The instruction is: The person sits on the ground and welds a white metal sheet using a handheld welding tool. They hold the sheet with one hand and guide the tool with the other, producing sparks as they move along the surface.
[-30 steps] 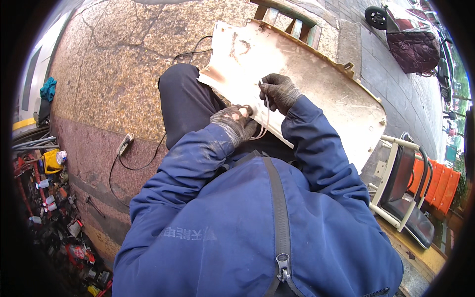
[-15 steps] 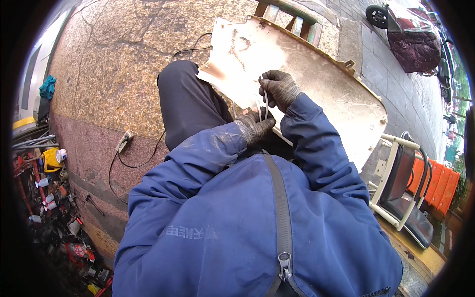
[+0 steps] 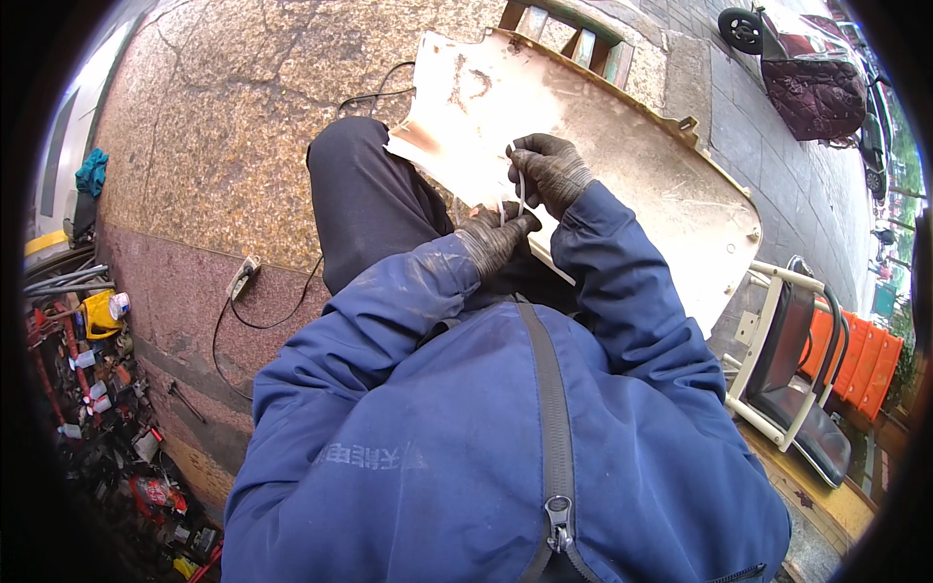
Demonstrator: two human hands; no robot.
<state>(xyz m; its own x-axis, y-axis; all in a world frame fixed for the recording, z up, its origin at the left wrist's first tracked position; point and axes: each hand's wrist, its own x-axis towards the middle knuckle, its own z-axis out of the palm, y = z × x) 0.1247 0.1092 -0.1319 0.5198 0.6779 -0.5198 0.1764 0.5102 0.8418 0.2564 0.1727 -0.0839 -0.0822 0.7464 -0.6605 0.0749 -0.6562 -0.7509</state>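
A large off-white curved plastic panel [image 3: 641, 194], dirty and marked, lies tilted across my lap beside my dark-trousered knee [image 3: 360, 194]. My right hand [image 3: 544, 173], in a dark worn glove, is over the panel with thumb and fingers closed on a thin white plastic strip [image 3: 521, 185]. My left hand [image 3: 491, 238], also gloved, sits just below and left of it near the panel's lower edge, fingers closed round the lower part of the same strip. The strip's far end at the panel is too small to make out.
A slatted bench [image 3: 583, 53] stands beyond the panel. A power strip [image 3: 243, 277] with black cable lies left on the pavement, near a heap of tools and parts [image 3: 97, 389]. At right are a metal-framed black seat [image 3: 787, 389], orange barriers [image 3: 855, 360] and a parked scooter with a quilted cover [image 3: 807, 97].
My left hand has moved right and gripped the white strip, which now stands more upright between both hands. My right hand has shifted slightly up, and the panel has moved slightly upward in view.
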